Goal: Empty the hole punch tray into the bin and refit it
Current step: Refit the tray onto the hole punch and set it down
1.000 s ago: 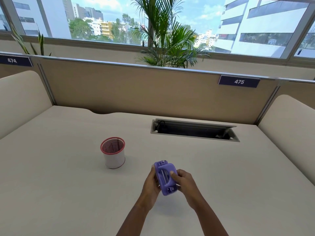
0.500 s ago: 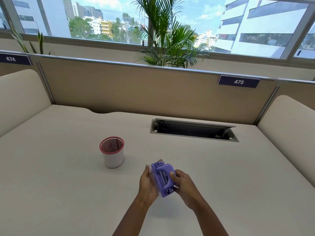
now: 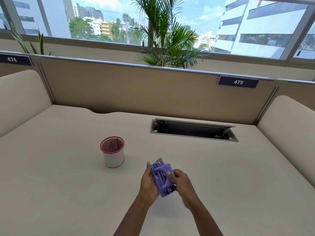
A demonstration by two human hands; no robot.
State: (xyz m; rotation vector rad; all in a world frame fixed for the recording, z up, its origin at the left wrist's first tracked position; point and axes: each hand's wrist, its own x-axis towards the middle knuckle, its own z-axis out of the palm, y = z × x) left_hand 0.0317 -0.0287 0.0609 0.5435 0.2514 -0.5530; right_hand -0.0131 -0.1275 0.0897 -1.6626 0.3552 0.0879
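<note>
A purple hole punch (image 3: 162, 178) is held above the desk, turned so its underside faces me. My left hand (image 3: 148, 183) cups it from the left and behind. My right hand (image 3: 181, 183) grips its right edge, with the thumb pressed on the underside. A small round bin (image 3: 112, 153), white with a red mesh rim, stands on the desk to the left of and beyond my hands. Whether the tray is seated on the punch I cannot tell.
The beige desk (image 3: 68, 184) has an open cable slot (image 3: 193, 130) at the back right. Padded dividers rise on the left (image 3: 20, 99) and right (image 3: 289, 125), and a partition (image 3: 136, 89) closes the back.
Both hands carried the punch slightly to the left and tilted it, then settled it back near the middle. The right thumb now presses on the underside.
</note>
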